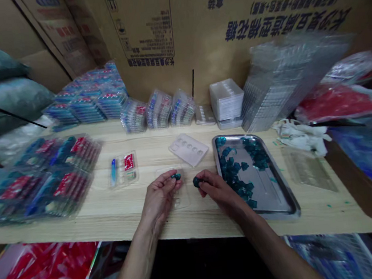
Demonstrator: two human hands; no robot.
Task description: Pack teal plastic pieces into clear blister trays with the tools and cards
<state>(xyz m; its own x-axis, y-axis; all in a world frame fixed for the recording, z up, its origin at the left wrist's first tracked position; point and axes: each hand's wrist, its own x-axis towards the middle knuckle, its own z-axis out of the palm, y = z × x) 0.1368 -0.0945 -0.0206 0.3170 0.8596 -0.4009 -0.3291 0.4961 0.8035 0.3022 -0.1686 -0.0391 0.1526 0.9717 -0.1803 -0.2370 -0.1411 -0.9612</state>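
Observation:
Between the fingertips of my left hand (161, 194) is a small dark green piece (176, 176). My right hand (213, 187) pinches another dark green piece (196, 182), a short distance to the right. A clear plastic tray (181, 199) lies on the table under and beside my left hand, partly hidden by it. Just behind my hands rests a white molded tray (189, 150) with a row of round hollows. To the right, a metal tray (284, 191) holds many dark green pieces (232, 170).
A filled clear pack (122, 169) lies left of my hands. Stacks of filled packs (39, 178) cover the far left. Packs (133, 115), white trays (227, 101) and tall clear trays (267, 85) stand along the back. White gloves (302, 136) lie right of the metal tray.

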